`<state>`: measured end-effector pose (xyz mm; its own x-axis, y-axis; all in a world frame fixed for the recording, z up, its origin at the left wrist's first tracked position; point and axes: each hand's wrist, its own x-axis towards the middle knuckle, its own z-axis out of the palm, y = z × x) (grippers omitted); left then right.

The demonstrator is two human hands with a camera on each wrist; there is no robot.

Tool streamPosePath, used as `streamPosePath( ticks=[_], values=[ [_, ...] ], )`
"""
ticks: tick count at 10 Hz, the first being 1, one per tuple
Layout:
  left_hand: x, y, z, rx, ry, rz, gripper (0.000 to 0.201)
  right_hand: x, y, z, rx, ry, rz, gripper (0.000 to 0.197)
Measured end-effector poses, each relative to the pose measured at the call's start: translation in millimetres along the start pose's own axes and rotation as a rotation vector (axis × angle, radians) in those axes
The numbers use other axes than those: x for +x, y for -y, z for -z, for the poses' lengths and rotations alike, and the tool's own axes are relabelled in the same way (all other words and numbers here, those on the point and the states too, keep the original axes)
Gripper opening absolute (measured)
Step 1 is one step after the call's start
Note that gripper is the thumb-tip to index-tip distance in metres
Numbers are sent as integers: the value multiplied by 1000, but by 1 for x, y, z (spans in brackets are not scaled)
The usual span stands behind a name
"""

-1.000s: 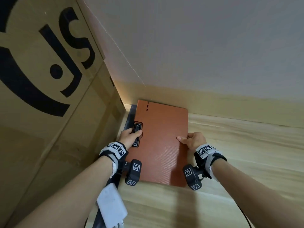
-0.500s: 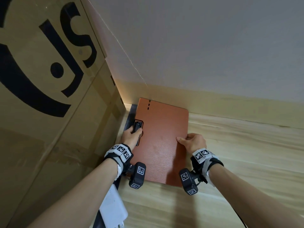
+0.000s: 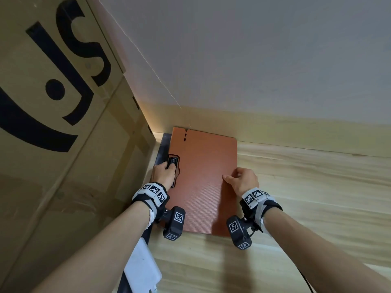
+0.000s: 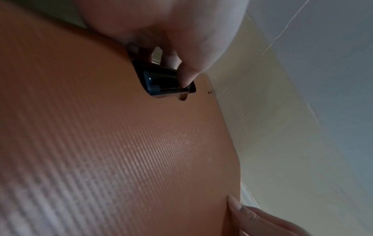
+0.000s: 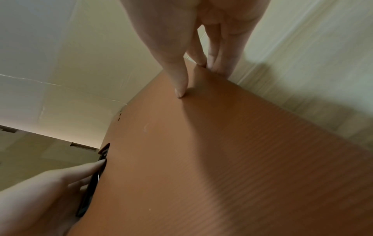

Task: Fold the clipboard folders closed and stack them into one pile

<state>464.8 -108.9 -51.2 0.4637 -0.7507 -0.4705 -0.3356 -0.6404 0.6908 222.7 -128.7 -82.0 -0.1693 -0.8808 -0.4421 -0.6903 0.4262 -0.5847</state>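
An orange ribbed clipboard folder [image 3: 203, 176] lies closed and flat in the corner by the wall, on top of a dark folder [image 3: 162, 142] whose edge sticks out on the left. My left hand [image 3: 164, 173] grips the orange folder's left edge, thumb on the black clip [image 3: 172, 162]. The left wrist view shows the thumb tip pressing that clip [image 4: 161, 83]. My right hand [image 3: 241, 180] pinches the right edge, thumb on top and fingers over the side. The same folder [image 5: 201, 159] fills the right wrist view.
A big printed cardboard box [image 3: 63, 123] stands tight against the left side. The wall and its pale skirting [image 3: 296, 132] close off the back. A white flat object [image 3: 141, 269] lies near my left forearm. Light wooden surface [image 3: 306, 197] stretches to the right.
Almost nothing: both hands keep their hold on the orange folder's edges, and the folder stays flat in the corner.
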Motion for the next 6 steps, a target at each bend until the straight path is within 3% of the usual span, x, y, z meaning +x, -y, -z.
streamPosePath(
  ticks=[2,4,5,6],
  values=[
    [2,5,1,30,10,-55,25,4,-4,-9,-38,-16,20,43],
    [1,-2,4,87,34,-23,23,3,-6,-9,-45,26,49,45],
    [-2,-8,8,118,25,3,39,-2,-11,-1,30,61,37,40],
    [-8,-16,9,118,-79,-61,54,-11,-20,11,173,34,33,46]
  ],
)
